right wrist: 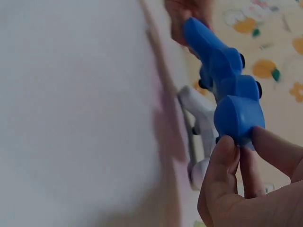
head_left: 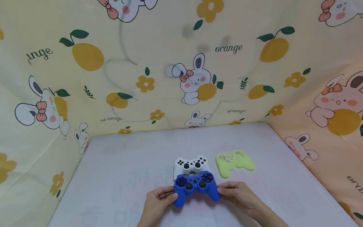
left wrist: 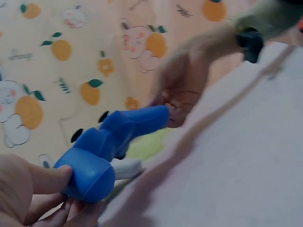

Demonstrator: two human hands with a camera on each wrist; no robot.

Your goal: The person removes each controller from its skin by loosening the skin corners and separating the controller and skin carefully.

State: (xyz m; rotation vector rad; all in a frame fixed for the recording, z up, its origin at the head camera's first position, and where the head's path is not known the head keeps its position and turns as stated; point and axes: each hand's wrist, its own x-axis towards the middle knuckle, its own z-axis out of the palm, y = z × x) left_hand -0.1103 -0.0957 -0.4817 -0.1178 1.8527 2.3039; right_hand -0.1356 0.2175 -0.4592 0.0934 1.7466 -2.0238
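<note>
Here both hands' fingers [head_left: 170, 196] grasp the blue controller [head_left: 195, 186], white controller [head_left: 191, 164] just behind, yellow cover [head_left: 233, 161] nearby.

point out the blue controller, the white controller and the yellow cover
blue controller [head_left: 195, 186], head view, middle of its face between the sticks
white controller [head_left: 190, 164], head view, top face near the centre
yellow cover [head_left: 233, 162], head view, its flat middle

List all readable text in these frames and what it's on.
"orange" – on the printed backdrop cloth, upper right of centre.
"orange" – smaller, same cloth at and.
"nge" – cut-off word on the left fold.
Partial word on the right cloth: cut off, unreadable.
Blue controller, white controller, yellow-green cover: button marks too small to read.
Wrist views: too blurred to read.
</note>
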